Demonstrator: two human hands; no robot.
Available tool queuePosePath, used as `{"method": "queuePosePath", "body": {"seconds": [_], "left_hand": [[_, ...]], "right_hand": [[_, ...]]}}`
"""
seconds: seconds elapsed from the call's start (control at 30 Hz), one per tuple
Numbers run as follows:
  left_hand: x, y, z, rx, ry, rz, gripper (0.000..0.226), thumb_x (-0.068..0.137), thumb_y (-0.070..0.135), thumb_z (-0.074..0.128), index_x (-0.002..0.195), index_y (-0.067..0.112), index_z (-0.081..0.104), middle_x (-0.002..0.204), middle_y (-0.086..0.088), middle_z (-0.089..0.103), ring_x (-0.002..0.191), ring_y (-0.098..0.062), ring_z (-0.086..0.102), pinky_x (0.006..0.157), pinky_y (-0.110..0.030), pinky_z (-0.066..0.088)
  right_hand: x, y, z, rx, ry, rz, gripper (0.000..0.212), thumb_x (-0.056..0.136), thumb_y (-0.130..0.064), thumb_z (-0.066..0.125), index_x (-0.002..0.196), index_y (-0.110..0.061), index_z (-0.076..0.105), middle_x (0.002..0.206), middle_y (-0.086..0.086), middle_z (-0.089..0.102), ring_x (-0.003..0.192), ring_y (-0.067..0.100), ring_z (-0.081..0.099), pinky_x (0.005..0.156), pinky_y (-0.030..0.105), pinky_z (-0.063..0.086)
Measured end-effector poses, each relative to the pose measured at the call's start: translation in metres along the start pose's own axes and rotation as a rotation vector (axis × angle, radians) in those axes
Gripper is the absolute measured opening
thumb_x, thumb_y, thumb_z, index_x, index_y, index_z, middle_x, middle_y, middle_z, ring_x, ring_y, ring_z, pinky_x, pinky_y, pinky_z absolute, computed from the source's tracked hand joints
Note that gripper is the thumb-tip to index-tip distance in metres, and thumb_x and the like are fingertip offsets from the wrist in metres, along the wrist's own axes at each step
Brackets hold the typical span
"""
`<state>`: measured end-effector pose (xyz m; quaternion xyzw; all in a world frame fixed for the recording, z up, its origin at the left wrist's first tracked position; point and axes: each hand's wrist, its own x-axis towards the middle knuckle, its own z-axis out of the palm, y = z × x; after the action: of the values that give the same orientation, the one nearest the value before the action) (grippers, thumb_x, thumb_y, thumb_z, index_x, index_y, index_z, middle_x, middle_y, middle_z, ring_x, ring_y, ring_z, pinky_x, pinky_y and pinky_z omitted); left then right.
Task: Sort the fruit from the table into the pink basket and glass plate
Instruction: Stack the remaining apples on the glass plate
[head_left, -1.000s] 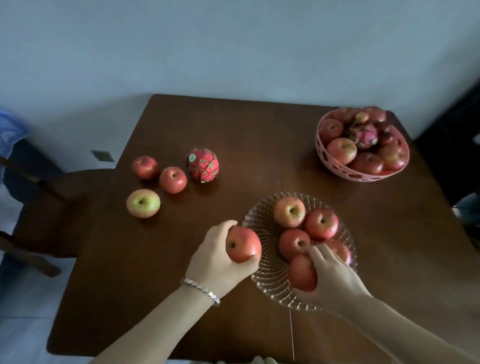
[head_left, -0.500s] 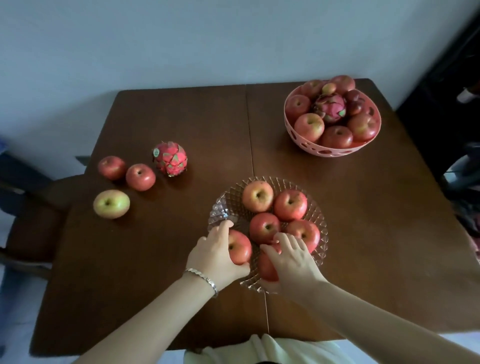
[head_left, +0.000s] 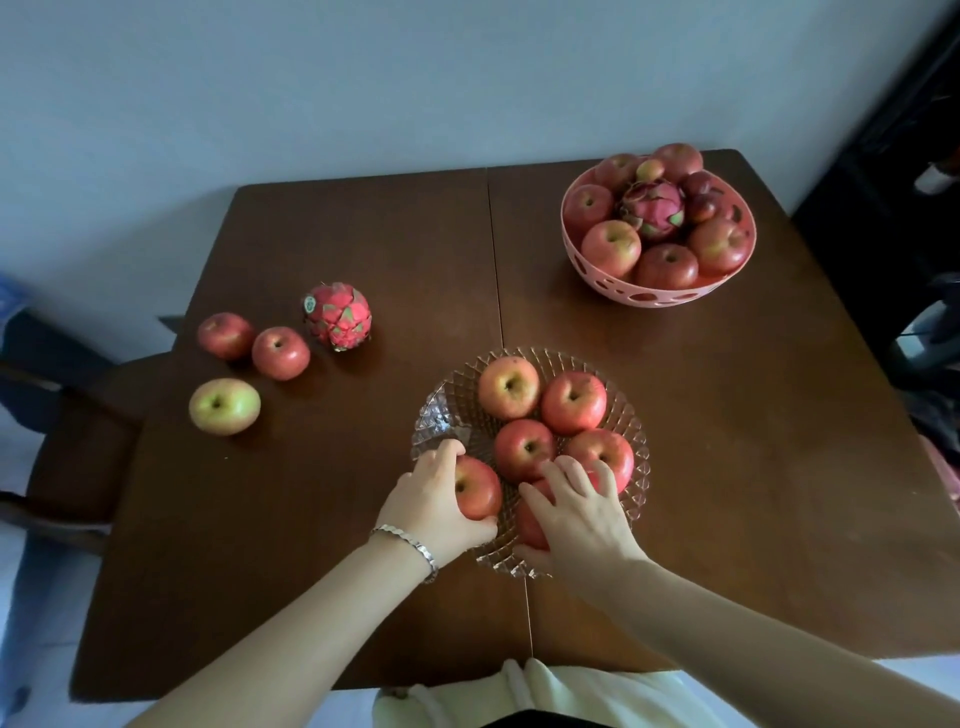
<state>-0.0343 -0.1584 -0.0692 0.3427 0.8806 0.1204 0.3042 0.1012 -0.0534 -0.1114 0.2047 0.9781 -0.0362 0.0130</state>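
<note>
Bench (head_left: 363, 234): dark brown wood with a seam running front to back, set against a pale wall.

Glass plate (head_left: 441, 410): cut-glass, at the near middle of the bench. It holds four free apples: a yellow-red apple (head_left: 509, 387) and a red apple (head_left: 574, 402) at the far side, a centre apple (head_left: 523, 449), and a right apple (head_left: 602, 454).

Left hand (head_left: 434, 499): fingers and thumb curled round the left-edge apple (head_left: 478, 488), which sits at the plate's near-left rim. Whether the fruit rests on the glass or is just above it cannot be told. There is a silver bracelet (head_left: 410, 543) at the wrist.

Right hand (head_left: 582, 514): fingers spread and curved over the near-edge apple (head_left: 530, 519), thumb below it by the plate's near rim. The fingertips touch the centre apple and the right apple.

Pink basket (head_left: 644, 296): perforated wall, at the far right corner of the bench, well apart from the plate. It is heaped with red apples, with a basket dragon fruit (head_left: 653, 208) on top.

Loose on the bench at the left: a dragon fruit (head_left: 338, 316) bearing a small sticker; just beside it two red apples in a row, the outer apple (head_left: 225, 335) and the inner apple (head_left: 280, 353); nearer, a green-yellow apple (head_left: 224, 406).

Chair (head_left: 78, 395): dark, beside the bench's left edge.
</note>
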Motion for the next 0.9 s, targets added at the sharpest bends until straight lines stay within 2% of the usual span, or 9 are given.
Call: {"method": "queuePosePath", "body": {"seconds": [0.1,0.23,0.4,0.5,0.6,0.67,0.73,0.83,0.9], "left_hand": [[-0.001,0.006,0.004,-0.021,-0.051,0.002,0.072,0.068,0.039,0.071,0.128,0.029,0.033,0.124,-0.001,0.041,0.106,-0.024,0.054,0.085,-0.031,0.046],[0.003,0.013,0.01,-0.03,-0.11,0.017,0.075,0.069,0.034,0.071,0.134,0.03,0.033,0.132,0.0,0.032,0.111,-0.024,0.055,0.089,-0.029,0.044],[0.009,0.011,0.009,-0.004,-0.147,0.092,0.085,0.071,0.03,0.073,0.14,0.025,0.025,0.143,0.002,0.031,0.123,-0.021,0.048,0.094,-0.031,0.043],[0.007,0.008,0.011,-0.032,-0.147,0.104,0.083,0.072,0.032,0.075,0.139,0.02,0.027,0.144,0.0,0.03,0.124,-0.021,0.047,0.096,-0.029,0.041],[0.004,0.003,0.011,-0.166,-0.179,0.063,0.078,0.077,0.022,0.07,0.141,0.024,0.027,0.143,-0.003,0.023,0.121,-0.021,0.047,0.095,-0.021,0.039],[0.006,-0.004,0.003,-0.34,-0.188,-0.016,0.072,0.079,0.013,0.064,0.141,0.027,0.029,0.139,-0.004,0.032,0.116,-0.019,0.048,0.094,-0.022,0.042],[0.009,-0.014,-0.009,-0.492,-0.114,-0.089,0.069,0.083,0.003,0.053,0.142,0.025,0.027,0.131,-0.001,0.047,0.119,-0.015,0.048,0.096,-0.025,0.043],[0.015,-0.04,-0.031,-0.567,0.164,-0.187,0.054,0.086,-0.002,0.047,0.136,0.017,0.037,0.112,0.0,0.055,0.112,-0.017,0.055,0.089,-0.024,0.041],[0.023,-0.061,-0.044,-0.509,0.32,-0.259,0.048,0.086,0.0,0.051,0.131,0.014,0.043,0.122,-0.007,0.051,0.114,-0.022,0.054,0.091,-0.028,0.042]], "right_hand": [[-0.003,0.011,0.007,0.079,0.04,-0.033,0.064,0.046,-0.062,0.071,0.099,-0.027,0.069,0.105,0.008,0.067,0.111,0.027,0.042,0.091,0.055,0.045],[-0.012,0.022,0.018,0.21,0.023,-0.006,0.076,0.056,-0.064,0.055,0.117,-0.019,0.049,0.114,0.001,0.065,0.124,0.02,0.037,0.107,0.045,0.022],[-0.012,0.021,0.018,0.22,0.036,0.015,0.074,0.053,-0.06,0.053,0.109,-0.012,0.056,0.109,0.004,0.064,0.122,0.021,0.041,0.108,0.044,0.023],[-0.005,0.013,0.008,0.285,0.022,0.038,0.073,0.055,-0.059,0.054,0.109,-0.011,0.059,0.117,0.009,0.056,0.12,0.027,0.044,0.108,0.052,0.03],[0.012,0.004,-0.005,0.351,0.042,-0.07,0.066,0.068,-0.054,0.052,0.121,-0.014,0.056,0.127,0.004,0.054,0.129,0.026,0.042,0.111,0.055,0.025],[0.03,-0.005,-0.015,0.345,0.017,-0.176,0.063,0.076,-0.051,0.043,0.129,-0.018,0.052,0.135,0.001,0.053,0.137,0.023,0.036,0.116,0.045,0.013],[0.048,-0.015,-0.023,0.355,-0.135,-0.22,0.061,0.085,-0.05,0.035,0.14,-0.023,0.039,0.146,-0.001,0.042,0.143,0.019,0.023,0.117,0.034,0.003],[0.072,-0.03,-0.028,0.173,-0.385,-0.266,0.05,0.09,-0.051,0.041,0.135,-0.027,0.045,0.13,0.003,0.054,0.129,0.024,0.04,0.11,0.037,0.023],[0.083,-0.035,-0.032,0.066,-0.471,-0.271,0.05,0.088,-0.054,0.044,0.129,-0.027,0.051,0.122,0.004,0.058,0.119,0.024,0.047,0.101,0.039,0.031]]}}
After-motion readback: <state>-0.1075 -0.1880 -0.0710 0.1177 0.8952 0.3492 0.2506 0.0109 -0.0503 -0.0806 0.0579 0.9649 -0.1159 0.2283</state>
